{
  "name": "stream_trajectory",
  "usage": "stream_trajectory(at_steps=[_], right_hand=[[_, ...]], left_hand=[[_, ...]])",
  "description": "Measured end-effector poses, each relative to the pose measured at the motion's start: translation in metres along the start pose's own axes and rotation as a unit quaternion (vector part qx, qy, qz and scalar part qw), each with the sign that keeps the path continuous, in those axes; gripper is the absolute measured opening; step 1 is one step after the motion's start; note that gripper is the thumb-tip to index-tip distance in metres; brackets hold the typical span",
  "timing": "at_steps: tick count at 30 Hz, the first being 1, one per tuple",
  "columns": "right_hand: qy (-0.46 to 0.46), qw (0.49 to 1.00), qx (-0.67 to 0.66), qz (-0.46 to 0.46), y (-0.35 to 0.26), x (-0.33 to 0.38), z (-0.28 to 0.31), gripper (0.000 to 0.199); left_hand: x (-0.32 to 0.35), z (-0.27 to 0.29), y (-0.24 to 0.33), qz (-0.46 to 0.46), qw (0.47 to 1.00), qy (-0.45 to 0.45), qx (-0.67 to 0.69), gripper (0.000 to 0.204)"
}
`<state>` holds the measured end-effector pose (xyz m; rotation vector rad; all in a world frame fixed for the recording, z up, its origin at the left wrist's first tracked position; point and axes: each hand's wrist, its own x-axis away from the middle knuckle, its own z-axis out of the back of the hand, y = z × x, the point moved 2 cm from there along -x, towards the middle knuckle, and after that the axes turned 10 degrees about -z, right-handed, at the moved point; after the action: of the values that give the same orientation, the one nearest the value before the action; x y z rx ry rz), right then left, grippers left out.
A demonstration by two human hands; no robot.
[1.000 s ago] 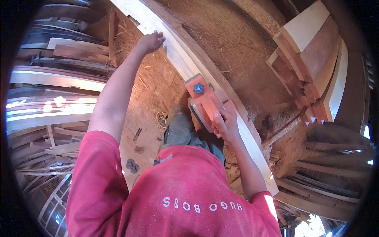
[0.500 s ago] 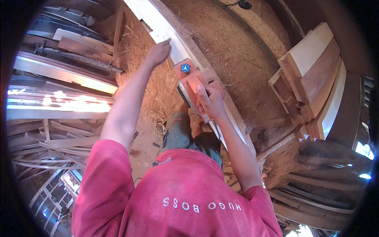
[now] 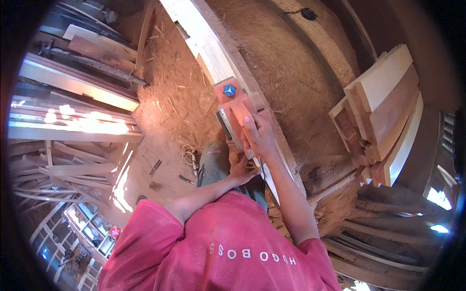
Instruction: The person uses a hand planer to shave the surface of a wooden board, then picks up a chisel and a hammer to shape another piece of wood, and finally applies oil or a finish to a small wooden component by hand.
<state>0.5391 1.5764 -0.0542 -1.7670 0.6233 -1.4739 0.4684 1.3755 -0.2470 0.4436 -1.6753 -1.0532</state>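
- Right hand (image 3: 259, 136) is clamping down on the orange electric planer (image 3: 238, 114), riding the pale plank (image 3: 204, 43)
- Left hand (image 3: 242, 169) is pressing just beneath it against the plank's edge, fingers hidden, grip unclear

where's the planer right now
In the head view the orange planer sits just above centre on the long pale board, under the right hand, with the left hand just below it.
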Motion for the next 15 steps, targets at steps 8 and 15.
stream_trajectory(at_steps=[8,15], right_hand=[[0.011,1.0,0.002,0.022,-0.023,-0.036,-0.016,0.048],[0.008,0.998,0.044,0.049,-0.065,-0.115,-0.035,0.052]], left_hand=[[0.003,0.001,0.007,-0.123,0.99,0.007,0.063,0.091],[0.011,0.022,0.062,-0.091,0.987,0.006,-0.131,0.094]])
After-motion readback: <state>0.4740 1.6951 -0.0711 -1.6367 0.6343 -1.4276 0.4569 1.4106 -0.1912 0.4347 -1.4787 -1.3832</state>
